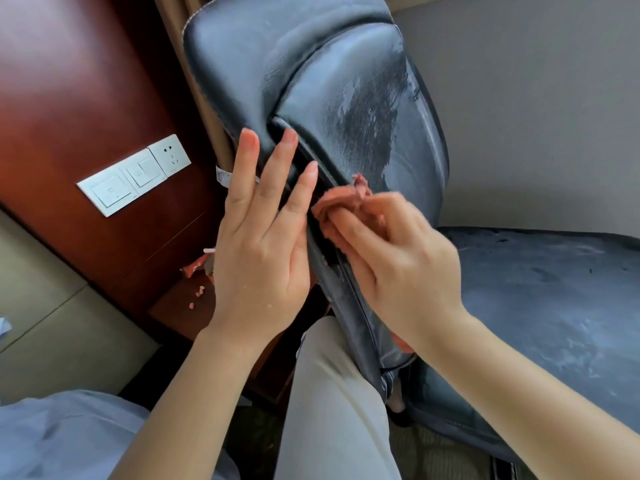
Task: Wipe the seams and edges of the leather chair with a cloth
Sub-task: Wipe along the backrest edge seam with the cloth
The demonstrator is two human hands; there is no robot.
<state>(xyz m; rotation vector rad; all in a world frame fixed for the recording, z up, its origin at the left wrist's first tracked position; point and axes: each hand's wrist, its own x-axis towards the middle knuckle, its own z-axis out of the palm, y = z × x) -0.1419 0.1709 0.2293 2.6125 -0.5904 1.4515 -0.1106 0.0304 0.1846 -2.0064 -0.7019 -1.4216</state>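
A black leather chair (pixel 311 64) fills the middle of the view, its backrest cracked and flaking, its worn seat (pixel 540 292) at the right. A dark seam (pixel 311 161) runs down the backrest's left side. My left hand (pixel 263 237) lies flat with straight fingers against the backrest's left edge beside that seam. My right hand (pixel 391 258) pinches a bunched pink-red cloth (pixel 343 202) and presses it into the seam just right of my left fingers. A bit of the cloth also shows below my right wrist.
A dark wooden panel (pixel 69 98) with white switches and a socket (pixel 135 174) stands at the left. Pink scraps (pixel 197 296) lie on a low wooden ledge beneath it. My leg in light trousers (pixel 339 410) is against the chair's lower edge. Grey wall at right.
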